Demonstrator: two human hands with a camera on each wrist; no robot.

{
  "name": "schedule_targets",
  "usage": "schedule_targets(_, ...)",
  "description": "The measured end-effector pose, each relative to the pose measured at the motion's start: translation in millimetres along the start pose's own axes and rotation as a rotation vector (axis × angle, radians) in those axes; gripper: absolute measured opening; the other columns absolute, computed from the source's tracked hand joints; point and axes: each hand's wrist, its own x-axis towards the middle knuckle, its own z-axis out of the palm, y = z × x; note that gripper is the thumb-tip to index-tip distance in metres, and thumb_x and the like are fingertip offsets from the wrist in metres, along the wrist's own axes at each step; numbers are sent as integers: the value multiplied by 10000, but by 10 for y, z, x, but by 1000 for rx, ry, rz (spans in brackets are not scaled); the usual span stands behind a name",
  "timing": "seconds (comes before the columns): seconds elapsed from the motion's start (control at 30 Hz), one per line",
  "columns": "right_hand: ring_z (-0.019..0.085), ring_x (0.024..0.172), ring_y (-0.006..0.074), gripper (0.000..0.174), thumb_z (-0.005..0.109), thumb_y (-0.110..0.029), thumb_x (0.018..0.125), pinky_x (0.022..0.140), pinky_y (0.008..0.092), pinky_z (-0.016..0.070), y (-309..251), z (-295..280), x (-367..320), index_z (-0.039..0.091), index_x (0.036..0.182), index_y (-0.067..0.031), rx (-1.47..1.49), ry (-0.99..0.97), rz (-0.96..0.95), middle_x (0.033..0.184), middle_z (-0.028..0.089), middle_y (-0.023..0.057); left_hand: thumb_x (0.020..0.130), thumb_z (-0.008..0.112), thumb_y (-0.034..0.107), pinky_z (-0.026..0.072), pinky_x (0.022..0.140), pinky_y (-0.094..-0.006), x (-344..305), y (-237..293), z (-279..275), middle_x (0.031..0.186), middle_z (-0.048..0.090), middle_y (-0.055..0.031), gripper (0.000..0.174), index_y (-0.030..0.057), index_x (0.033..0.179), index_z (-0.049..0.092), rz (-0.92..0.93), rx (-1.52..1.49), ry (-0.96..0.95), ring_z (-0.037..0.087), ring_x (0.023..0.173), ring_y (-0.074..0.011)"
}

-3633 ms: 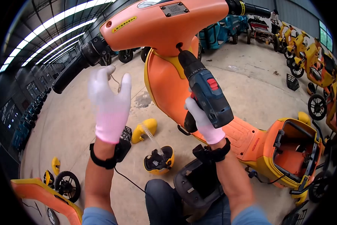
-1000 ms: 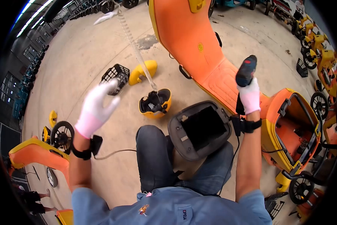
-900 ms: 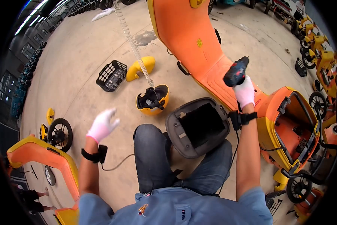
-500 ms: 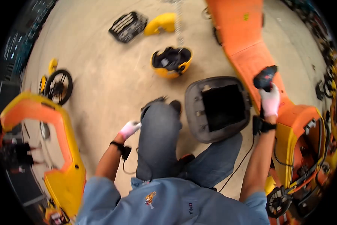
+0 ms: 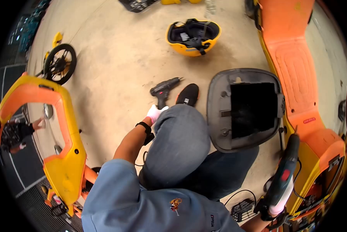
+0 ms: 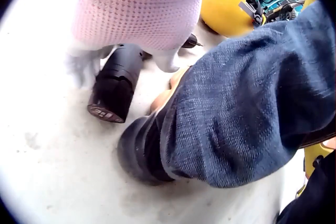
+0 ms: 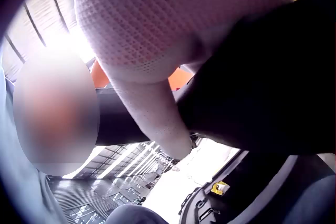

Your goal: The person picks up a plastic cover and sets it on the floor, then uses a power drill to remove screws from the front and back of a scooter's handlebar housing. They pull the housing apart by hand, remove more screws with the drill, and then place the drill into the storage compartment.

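Note:
In the head view, a black drill lies on the floor beside the person's shoe. Reaching down to its handle, the gloved left hand is partly behind the knee. The left wrist view shows the left hand over this drill, fingers on one side and thumb on the other, spread apart with a gap between thumb and handle. At the lower right, the gloved right hand grips a second drill, its bit pointing up in the picture. Up close, the right hand has its fingers curled.
A grey lid-like part with a dark opening lies by the right thigh. An upturned yellow helmet is ahead on the floor. Orange-yellow scooter bodies stand at right and left; a wheel is at left.
The left hand has moved from beside the knee to the drill on the floor. The right hand has lowered toward the body with its drill. The head view has shifted, bringing the floor drill into sight.

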Motion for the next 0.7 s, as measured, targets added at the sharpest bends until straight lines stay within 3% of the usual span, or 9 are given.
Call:
schedule_targets(0.03, 589, 747, 168, 224, 542, -13, 905, 680, 273, 492, 364, -4, -136, 590, 1121, -48, 392, -106, 72, 907, 626, 36, 792, 805, 438, 536, 812, -387, -298, 328, -48, 1021, 686, -214, 705, -124, 1143, 563, 12, 16, 116, 674, 938, -264)
schedule_targets(0.13, 600, 683, 145, 111, 623, -74, 874, 604, 273, 458, 415, 20, -467, 587, 973, -39, 487, -70, 391, 792, 631, 28, 791, 805, 424, 536, 799, -384, 5, 251, 142, 1003, 686, -207, 678, -120, 1124, 572, 100, 25, 127, 674, 919, -260)
schedule_targets(0.17, 561, 750, 116, 158, 556, -29, 907, 689, 261, 480, 503, 20, -557, 590, 1060, -45, 455, -187, 405, 854, 595, -2, 791, 805, 419, 536, 794, -383, 87, 262, 209, 997, 686, -205, 670, -118, 1117, 575, 119, 36, 125, 674, 912, -258)
schedule_targets(0.23, 560, 744, 136, 194, 638, -52, 845, 682, 290, 478, 623, 106, -635, 590, 1031, -26, 246, -243, 199, 826, 595, 21, 791, 805, 410, 536, 785, -381, 203, 284, 297, 985, 686, -201, 652, -115, 1105, 580, 132, 63, 108, 674, 899, -255)
schedule_targets(0.33, 596, 775, 151, 285, 692, -86, 809, 736, 310, 490, 822, 404, -536, 601, 1069, -11, 242, -214, 328, 827, 635, 72, 791, 805, 396, 537, 772, -379, 229, 405, 294, 967, 686, -194, 625, -111, 1086, 589, 139, 93, 72, 674, 880, -251)
schedule_targets(0.4, 644, 847, 187, 423, 730, -118, 794, 797, 335, 510, 1350, 915, -351, 591, 1177, -6, 234, -73, 242, 919, 686, 122, 791, 804, 387, 537, 763, -377, 183, 416, 180, 955, 686, -189, 607, -108, 1073, 594, 143, 98, 46, 674, 867, -248)
schedule_targets(0.5, 640, 1030, 399, 551, 752, -192, 771, 863, 430, 517, 1827, 1722, 170, 566, 1254, -4, 71, 58, 231, 1086, 668, 235, 791, 804, 373, 537, 750, -374, 78, 513, -144, 937, 687, -183, 581, -104, 1054, 603, 124, 92, -31, 674, 847, -243)
schedule_targets(0.57, 628, 1050, 408, 576, 716, -217, 800, 920, 455, 500, 2033, 2257, 470, 541, 1302, 4, -274, 160, 125, 1116, 654, 245, 791, 804, 363, 537, 741, -372, 9, 488, -408, 925, 687, -178, 563, -101, 1041, 608, 78, 75, -113, 674, 834, -240)
schedule_targets(0.7, 643, 983, 403, 479, 709, -242, 798, 859, 465, 519, 2317, 3135, 922, 617, 1207, -11, -290, 287, 98, 1042, 674, 216, 791, 803, 345, 537, 723, -368, -197, 304, -887, 901, 687, -169, 528, -96, 1016, 620, -26, 17, -240, 674, 808, -234)
